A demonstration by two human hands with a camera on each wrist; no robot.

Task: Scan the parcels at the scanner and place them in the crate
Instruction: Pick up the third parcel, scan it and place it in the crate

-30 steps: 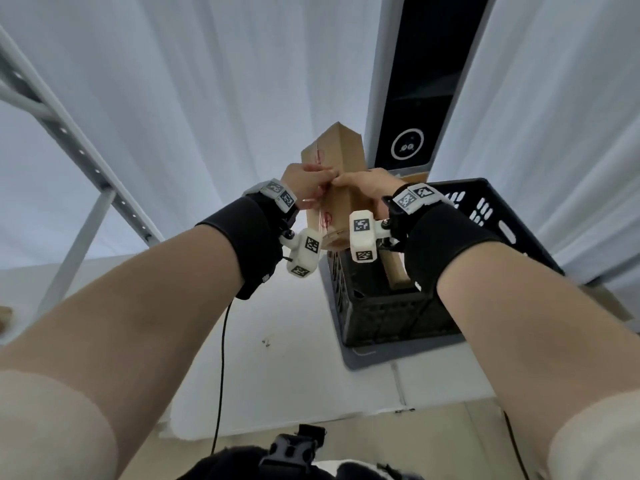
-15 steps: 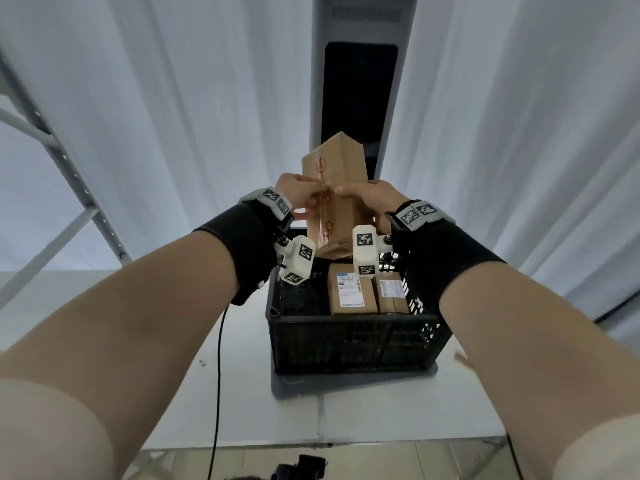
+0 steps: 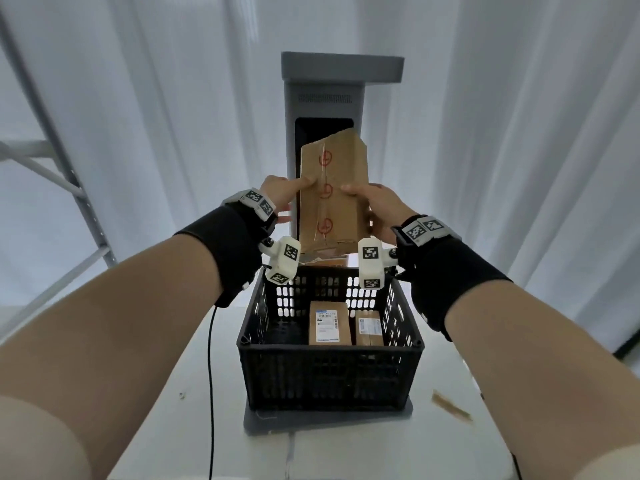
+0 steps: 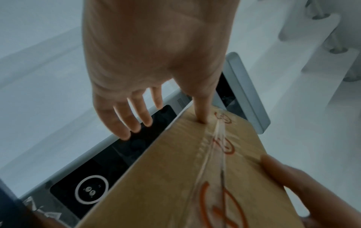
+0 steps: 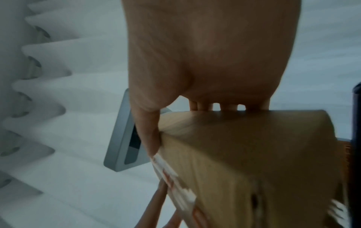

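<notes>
A tall brown cardboard parcel (image 3: pixel 332 216) with clear tape and red round stamps stands upright in the air, just in front of the grey scanner (image 3: pixel 322 95) and above the black crate (image 3: pixel 329 375). My right hand (image 3: pixel 367 202) grips its right edge, thumb on the taped face and fingers behind (image 5: pixel 203 106). My left hand (image 3: pixel 294 199) presses its thumb (image 4: pixel 202 114) on the taped face, while its straight fingers (image 4: pixel 126 123) spread out past the parcel's left edge over the scanner screen (image 4: pixel 91 192). Two labelled parcels (image 3: pixel 328 322) (image 3: pixel 370 327) lie in the crate.
The crate sits on a white table (image 3: pixel 173 427) in front of the scanner. A grey metal rack (image 3: pixel 79 188) stands at the left, with white curtains all around. A black cable (image 3: pixel 210 375) hangs from my left wrist. A cardboard scrap (image 3: pixel 450 407) lies at the right.
The parcel has come to the middle over the crate, higher before the scanner screen, its taped face now square toward me. My left fingers have straightened off it.
</notes>
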